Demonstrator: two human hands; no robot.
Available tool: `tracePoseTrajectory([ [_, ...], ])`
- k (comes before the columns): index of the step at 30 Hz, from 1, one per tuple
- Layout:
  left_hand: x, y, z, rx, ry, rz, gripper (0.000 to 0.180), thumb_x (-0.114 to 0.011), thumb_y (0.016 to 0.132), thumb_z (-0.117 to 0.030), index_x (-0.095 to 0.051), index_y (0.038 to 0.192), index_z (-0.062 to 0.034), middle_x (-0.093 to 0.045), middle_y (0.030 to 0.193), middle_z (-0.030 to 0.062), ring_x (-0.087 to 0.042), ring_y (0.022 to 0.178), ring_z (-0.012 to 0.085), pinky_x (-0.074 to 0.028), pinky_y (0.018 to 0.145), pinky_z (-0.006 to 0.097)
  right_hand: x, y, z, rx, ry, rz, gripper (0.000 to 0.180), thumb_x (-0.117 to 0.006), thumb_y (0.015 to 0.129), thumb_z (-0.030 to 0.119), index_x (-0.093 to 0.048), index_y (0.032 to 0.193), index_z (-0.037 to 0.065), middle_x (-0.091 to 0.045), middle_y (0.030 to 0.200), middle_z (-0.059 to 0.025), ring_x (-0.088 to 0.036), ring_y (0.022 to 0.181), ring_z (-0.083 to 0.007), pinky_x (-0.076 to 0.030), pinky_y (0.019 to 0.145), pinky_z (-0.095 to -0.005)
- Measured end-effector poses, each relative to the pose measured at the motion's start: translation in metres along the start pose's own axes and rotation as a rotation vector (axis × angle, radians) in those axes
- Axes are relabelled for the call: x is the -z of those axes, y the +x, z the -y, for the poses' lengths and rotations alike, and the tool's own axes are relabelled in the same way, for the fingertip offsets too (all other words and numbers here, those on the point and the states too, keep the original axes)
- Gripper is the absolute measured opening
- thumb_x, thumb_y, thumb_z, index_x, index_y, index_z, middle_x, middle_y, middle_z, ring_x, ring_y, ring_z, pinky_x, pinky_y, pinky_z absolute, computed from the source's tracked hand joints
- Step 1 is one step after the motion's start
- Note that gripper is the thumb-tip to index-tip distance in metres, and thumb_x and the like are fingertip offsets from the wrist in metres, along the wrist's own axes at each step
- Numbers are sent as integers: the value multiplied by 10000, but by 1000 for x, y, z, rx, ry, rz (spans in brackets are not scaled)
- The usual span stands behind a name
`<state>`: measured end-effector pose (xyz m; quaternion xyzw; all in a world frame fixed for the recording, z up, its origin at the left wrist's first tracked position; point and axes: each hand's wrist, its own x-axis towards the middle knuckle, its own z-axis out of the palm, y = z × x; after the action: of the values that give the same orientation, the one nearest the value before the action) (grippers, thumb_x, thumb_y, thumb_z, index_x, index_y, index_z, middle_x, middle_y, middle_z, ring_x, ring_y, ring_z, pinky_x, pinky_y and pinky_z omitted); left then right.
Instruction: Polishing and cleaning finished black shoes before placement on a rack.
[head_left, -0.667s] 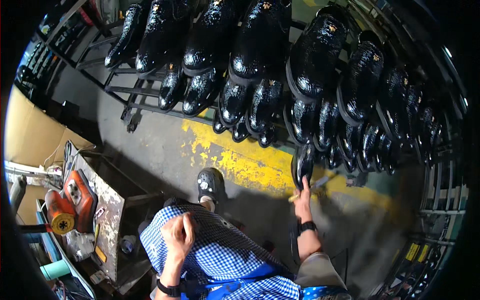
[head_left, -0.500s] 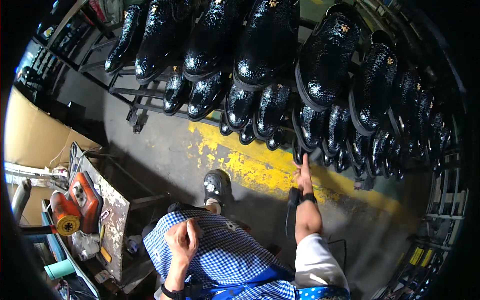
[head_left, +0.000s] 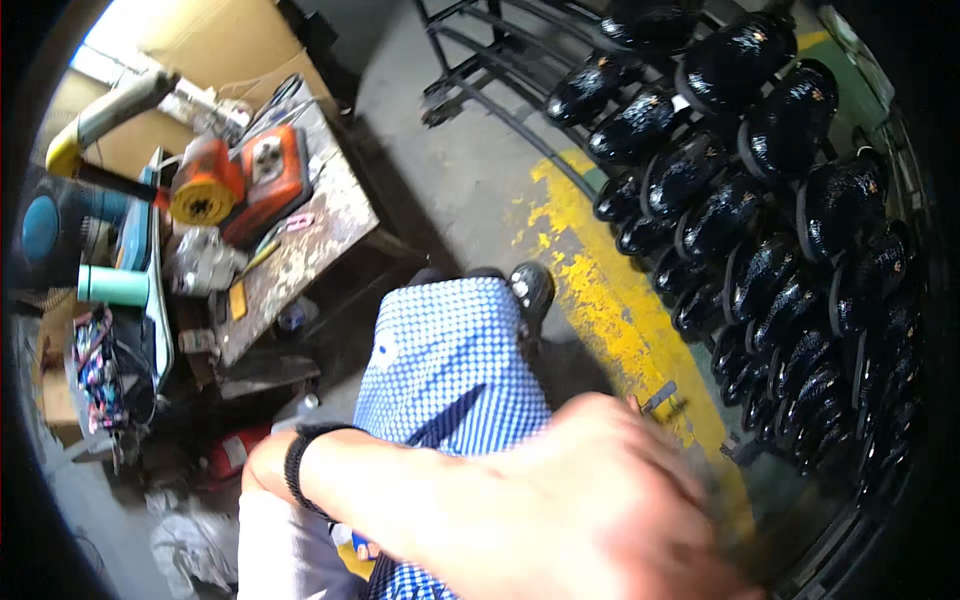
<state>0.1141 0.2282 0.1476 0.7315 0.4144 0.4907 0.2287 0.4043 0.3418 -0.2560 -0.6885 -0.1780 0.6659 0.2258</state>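
My left arm, with a black braided band (head_left: 305, 465) round it, crosses in front of my body toward the right. At its end, my left hand (head_left: 615, 490) is close to the view and smeared by motion, so its fingers cannot be read. Just beyond it shows a small grey strip (head_left: 660, 396), with a bit of what looks like a fingertip beside it. The rest of my right hand is hidden. A blue-and-white checked apron (head_left: 450, 360) covers my lap. Glossy black shoes (head_left: 715, 215) stand in rows on a rack to the right.
A worn table (head_left: 345, 215) on the left bears an orange-red power tool (head_left: 275, 165) and small items. A mint-green cylinder (head_left: 110, 284) lies beyond its left side. The dark metal rack (head_left: 520, 130) runs along the right, over yellow floor paint (head_left: 600, 300). My dark clog (head_left: 532, 288) rests on the floor.
The view has swung left, so the table sits nearer the middle and the shoe rack farther right. My left hand has come up across my body; my outstretched right arm has dropped from sight.
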Motion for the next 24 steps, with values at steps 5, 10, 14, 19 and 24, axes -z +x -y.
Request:
tracePoseTrajectory([
  [5,-76,0,-29,94,46,-22,188,-541,840,-169,-608,894,-1,-597,713,116,-598,605,273,-502,588,346,-1,-36,-23,-16,-72,0,161,-663,759,211,-570,841,109,-457,523,-2,-341,355,-90,-295,365,-242],
  [10,-80,-8,-40,88,75,-15,199,-552,818,-197,-609,880,-17,-597,725,114,-597,609,267,-495,575,350,20,-62,8,42,-129,-62,150,-639,777,214,-574,833,91,-462,529,-5,-344,362,-95,-300,373,-252],
  [14,-45,-84,-88,175,151,57,208,-561,801,-220,-610,869,-29,-597,735,112,-596,612,262,-490,565,352,-25,-46,-26,113,-275,135,227,-604,802,289,-564,884,81,-468,541,-5,-360,374,-98,-322,383,-255],
  [19,9,-92,-79,207,213,95,220,-572,779,-248,-611,856,-45,-596,748,110,-596,617,255,-484,553,356,17,-43,25,173,-261,61,268,-645,749,307,-573,882,86,-484,540,-25,-362,350,-98,-322,347,-244],
  [24,-115,-27,-72,202,229,241,233,-583,756,-275,-612,842,-60,-596,760,108,-595,621,249,-478,540,359,-45,-59,-3,225,-307,79,291,-659,739,315,-573,863,67,-497,552,-43,-378,352,-99,-328,334,-245],
])
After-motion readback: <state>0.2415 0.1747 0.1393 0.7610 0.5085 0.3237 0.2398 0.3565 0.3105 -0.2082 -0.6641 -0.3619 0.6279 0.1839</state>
